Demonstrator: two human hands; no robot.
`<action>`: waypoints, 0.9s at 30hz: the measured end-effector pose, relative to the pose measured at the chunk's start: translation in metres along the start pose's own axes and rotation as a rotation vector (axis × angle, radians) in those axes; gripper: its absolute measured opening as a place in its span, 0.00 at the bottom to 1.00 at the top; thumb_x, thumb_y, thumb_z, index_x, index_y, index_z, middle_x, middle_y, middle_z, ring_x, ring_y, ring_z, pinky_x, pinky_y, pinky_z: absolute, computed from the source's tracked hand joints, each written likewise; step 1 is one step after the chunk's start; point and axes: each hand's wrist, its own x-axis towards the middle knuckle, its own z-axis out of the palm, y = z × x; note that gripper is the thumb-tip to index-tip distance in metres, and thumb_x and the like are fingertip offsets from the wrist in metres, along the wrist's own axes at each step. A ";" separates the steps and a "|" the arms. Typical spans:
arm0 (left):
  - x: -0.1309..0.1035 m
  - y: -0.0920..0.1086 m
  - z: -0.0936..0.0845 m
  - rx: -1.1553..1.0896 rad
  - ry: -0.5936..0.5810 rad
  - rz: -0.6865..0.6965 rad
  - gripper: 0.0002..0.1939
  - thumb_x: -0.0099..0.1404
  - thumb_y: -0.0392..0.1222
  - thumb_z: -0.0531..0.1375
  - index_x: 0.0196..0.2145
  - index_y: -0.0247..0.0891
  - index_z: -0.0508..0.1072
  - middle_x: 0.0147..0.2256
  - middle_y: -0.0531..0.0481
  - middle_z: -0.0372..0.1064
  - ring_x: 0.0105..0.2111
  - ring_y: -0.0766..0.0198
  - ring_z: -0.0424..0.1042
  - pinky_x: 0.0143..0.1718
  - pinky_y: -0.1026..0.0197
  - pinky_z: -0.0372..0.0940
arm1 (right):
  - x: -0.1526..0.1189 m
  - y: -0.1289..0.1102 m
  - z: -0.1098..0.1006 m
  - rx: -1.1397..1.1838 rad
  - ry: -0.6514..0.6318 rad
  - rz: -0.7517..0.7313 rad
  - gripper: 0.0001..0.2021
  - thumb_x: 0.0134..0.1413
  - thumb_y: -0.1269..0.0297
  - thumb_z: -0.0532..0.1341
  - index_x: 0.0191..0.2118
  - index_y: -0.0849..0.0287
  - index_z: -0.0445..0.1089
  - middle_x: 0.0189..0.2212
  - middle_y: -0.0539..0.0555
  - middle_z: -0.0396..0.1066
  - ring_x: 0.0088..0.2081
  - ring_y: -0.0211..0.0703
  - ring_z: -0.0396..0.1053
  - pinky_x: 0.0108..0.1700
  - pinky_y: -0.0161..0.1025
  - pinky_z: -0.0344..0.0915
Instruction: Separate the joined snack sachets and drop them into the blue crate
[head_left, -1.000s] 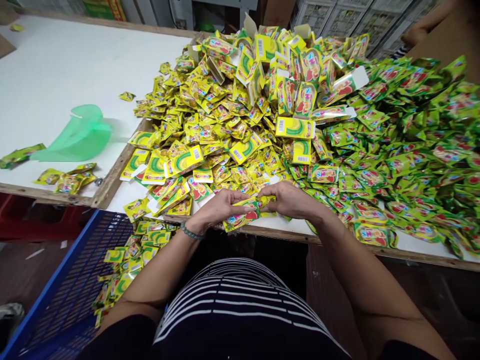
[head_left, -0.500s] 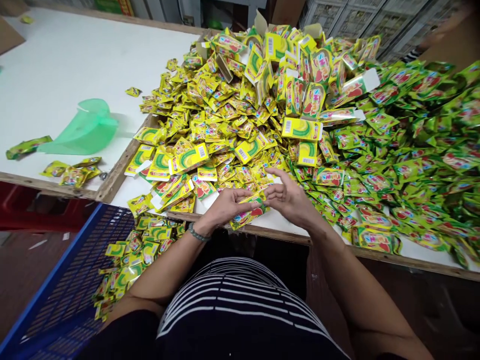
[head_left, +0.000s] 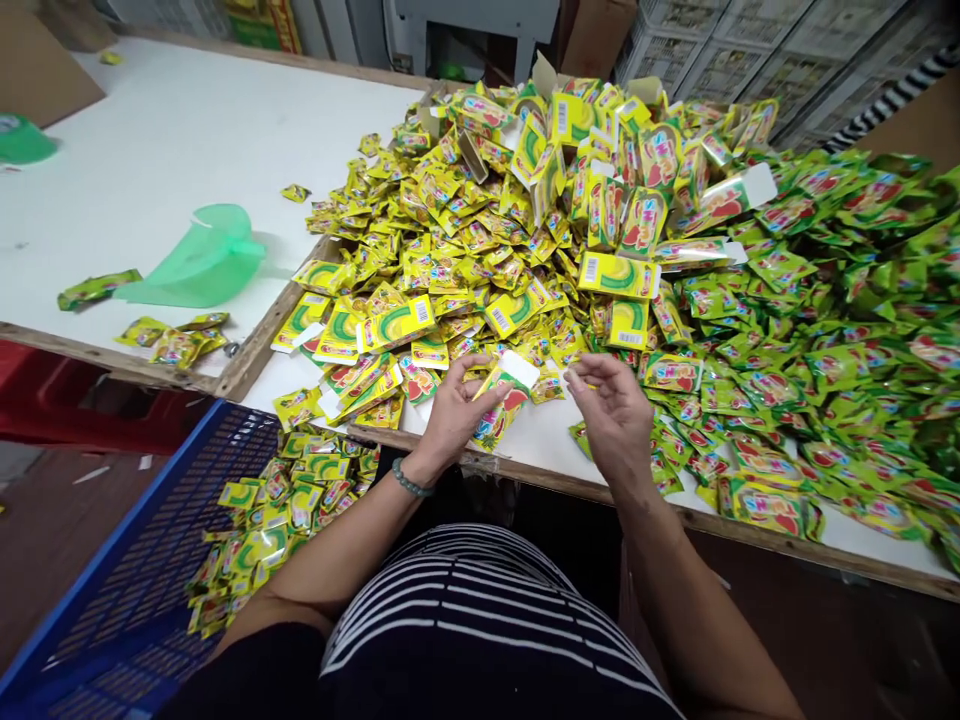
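Note:
My left hand (head_left: 457,410) is closed on a small yellow and green candy box (head_left: 499,408) with fruit pictures, held tilted at the table's front edge. Its white end flap (head_left: 520,369) stands open at the top. To the right of the box, and apart from it, my right hand (head_left: 613,410) has its thumb and fingers pinched together. A speck of white shows at those fingertips, too small to name. Yellow candy packets (head_left: 450,225) and more printed boxes (head_left: 619,275) lie heaped beyond both hands. Green candy packets (head_left: 840,370) are piled to the right.
A blue plastic crate (head_left: 142,560) below the table at left contains filled-looking boxes (head_left: 262,545). On the white table (head_left: 187,110) lies a green scoop (head_left: 206,260) beside a few packets. A wooden strip (head_left: 262,345) divides the tabletop. Stacked white crates (head_left: 720,60) stand behind.
My right hand has drawn away from the box to the right and its fingers have closed into a pinch. The box's white flap now shows open. The view has shifted slightly.

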 end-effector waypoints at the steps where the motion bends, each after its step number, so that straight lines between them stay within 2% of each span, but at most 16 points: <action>1: -0.001 0.000 0.001 -0.028 0.009 0.038 0.31 0.52 0.50 0.69 0.51 0.40 0.65 0.27 0.54 0.73 0.24 0.66 0.72 0.29 0.64 0.66 | -0.003 0.004 0.003 0.005 0.013 0.016 0.17 0.50 0.57 0.67 0.45 0.54 0.71 0.40 0.54 0.73 0.41 0.43 0.72 0.48 0.46 0.70; 4: -0.004 -0.001 0.002 -0.012 -0.044 0.134 0.27 0.56 0.49 0.67 0.50 0.42 0.64 0.35 0.51 0.74 0.34 0.63 0.75 0.38 0.61 0.68 | -0.014 0.017 0.012 0.082 -0.103 0.108 0.14 0.50 0.57 0.67 0.43 0.55 0.73 0.36 0.52 0.73 0.37 0.42 0.72 0.45 0.45 0.71; 7: -0.007 -0.001 0.001 0.106 -0.117 0.173 0.20 0.57 0.46 0.66 0.45 0.40 0.68 0.44 0.47 0.73 0.46 0.61 0.72 0.48 0.59 0.66 | -0.018 0.024 0.017 0.067 -0.176 0.101 0.09 0.53 0.56 0.65 0.35 0.56 0.74 0.31 0.50 0.71 0.33 0.40 0.70 0.41 0.41 0.70; 9: -0.008 -0.001 0.000 0.146 -0.136 0.170 0.17 0.56 0.45 0.66 0.42 0.39 0.69 0.45 0.47 0.72 0.49 0.60 0.71 0.51 0.59 0.64 | -0.015 0.025 0.015 0.036 -0.239 0.110 0.10 0.53 0.55 0.65 0.30 0.57 0.73 0.28 0.49 0.70 0.31 0.38 0.69 0.38 0.38 0.69; 10: -0.008 0.000 -0.001 0.147 -0.142 0.163 0.17 0.56 0.44 0.67 0.41 0.38 0.70 0.45 0.47 0.72 0.49 0.60 0.70 0.52 0.59 0.64 | -0.013 0.023 0.013 0.044 -0.262 0.129 0.10 0.52 0.54 0.65 0.31 0.56 0.73 0.27 0.49 0.71 0.30 0.38 0.69 0.36 0.38 0.68; 13: -0.006 0.002 0.000 0.062 -0.149 0.130 0.18 0.55 0.44 0.67 0.42 0.39 0.68 0.41 0.49 0.73 0.43 0.63 0.73 0.47 0.61 0.66 | -0.005 0.015 0.009 0.092 -0.292 0.167 0.16 0.50 0.53 0.66 0.44 0.54 0.72 0.31 0.50 0.75 0.32 0.41 0.72 0.38 0.40 0.70; 15: -0.006 0.002 0.000 -0.033 -0.130 0.087 0.22 0.55 0.45 0.67 0.44 0.40 0.64 0.35 0.52 0.74 0.34 0.66 0.74 0.40 0.63 0.68 | -0.004 0.008 0.007 0.017 -0.320 0.113 0.18 0.52 0.55 0.65 0.48 0.53 0.72 0.38 0.52 0.77 0.37 0.44 0.74 0.44 0.44 0.70; 18: -0.007 0.001 0.000 -0.089 -0.079 0.026 0.27 0.52 0.46 0.70 0.43 0.41 0.61 0.27 0.57 0.73 0.24 0.69 0.72 0.30 0.66 0.66 | -0.006 0.001 0.006 -0.092 -0.344 0.034 0.12 0.56 0.56 0.62 0.42 0.53 0.77 0.42 0.53 0.78 0.43 0.46 0.74 0.51 0.47 0.67; 21: -0.009 -0.001 0.000 -0.057 -0.056 0.015 0.28 0.49 0.47 0.71 0.42 0.39 0.62 0.27 0.57 0.73 0.24 0.69 0.72 0.29 0.67 0.65 | -0.009 0.001 0.008 -0.121 -0.288 0.041 0.08 0.53 0.57 0.65 0.36 0.53 0.79 0.36 0.52 0.79 0.39 0.45 0.74 0.46 0.45 0.68; 23: -0.011 -0.001 -0.001 -0.035 -0.049 0.014 0.29 0.48 0.48 0.71 0.43 0.39 0.63 0.27 0.56 0.73 0.24 0.70 0.71 0.29 0.67 0.65 | -0.009 0.004 0.010 -0.108 -0.251 0.088 0.07 0.48 0.58 0.68 0.33 0.53 0.79 0.33 0.51 0.79 0.35 0.43 0.73 0.42 0.44 0.69; 27: -0.014 0.001 -0.003 0.087 -0.075 0.025 0.27 0.50 0.47 0.71 0.44 0.38 0.65 0.27 0.55 0.72 0.24 0.69 0.71 0.28 0.68 0.63 | -0.006 0.009 0.012 0.123 -0.199 0.281 0.10 0.42 0.55 0.70 0.28 0.56 0.78 0.27 0.51 0.78 0.29 0.41 0.72 0.36 0.42 0.70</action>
